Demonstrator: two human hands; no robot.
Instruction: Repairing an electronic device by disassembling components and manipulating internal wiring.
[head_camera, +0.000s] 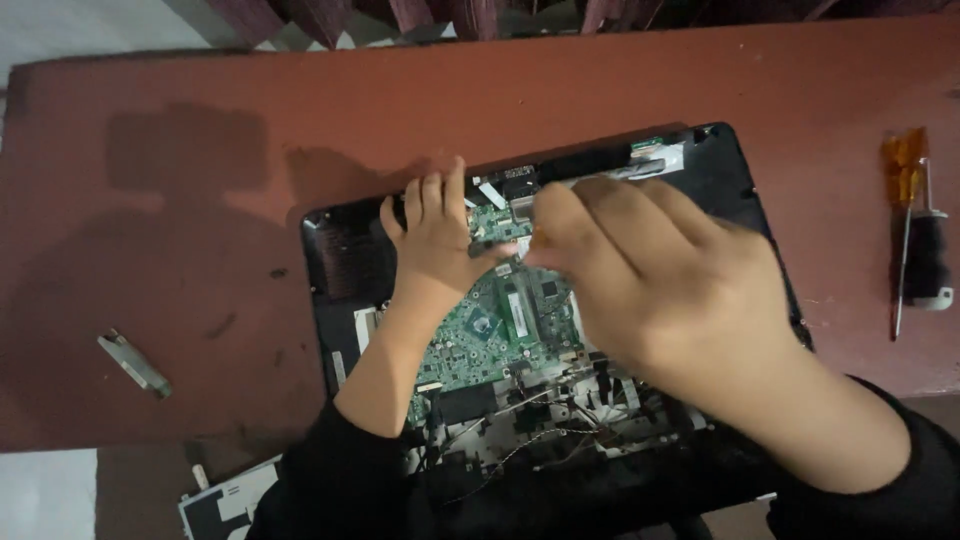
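An opened black laptop base (740, 190) lies on a reddish-brown table, its green circuit board (480, 335) exposed. My left hand (435, 235) rests flat on the upper part of the board, fingers stretched toward the far edge. My right hand (660, 280) hovers over the board's right side, blurred, its fingertips pinched together close to the left thumb near a small connector. What the right fingers pinch is too small and blurred to make out. Loose thin wires (540, 420) run across the near part of the base.
Two screwdrivers, one amber-handled (903, 165) and one black-handled (928, 262), lie at the table's right edge. A small metal piece (133, 362) lies at the left. A white and black panel (225, 500) sticks out below the table's near edge (150, 440).
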